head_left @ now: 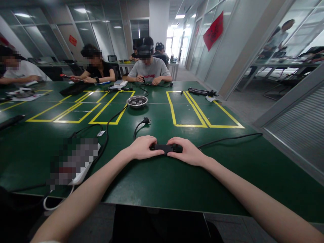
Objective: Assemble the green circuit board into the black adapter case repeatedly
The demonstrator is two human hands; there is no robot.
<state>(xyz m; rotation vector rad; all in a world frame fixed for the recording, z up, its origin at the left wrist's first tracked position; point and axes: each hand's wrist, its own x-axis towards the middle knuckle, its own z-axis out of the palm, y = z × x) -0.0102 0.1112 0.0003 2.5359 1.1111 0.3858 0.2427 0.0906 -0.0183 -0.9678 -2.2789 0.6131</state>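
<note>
Inside the table's [162, 190] near edge, with room to move between, the left hand [143, 147] and right hand [187, 151] grip opposite ends of a black bar-like piece [164, 149], probably light, stiff and smooth, best held by those ends; whether the cord [227, 137] joins it is hidden. Beyond lie a plug [145, 120] and metal bowl [137, 105].

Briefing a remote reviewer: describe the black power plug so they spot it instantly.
On the green table, find the round metal bowl beyond the person's left hand. Between the bowl and that hand lies the black power plug. Thin prongs pointing right set it apart from the long black cable to its left.
</note>
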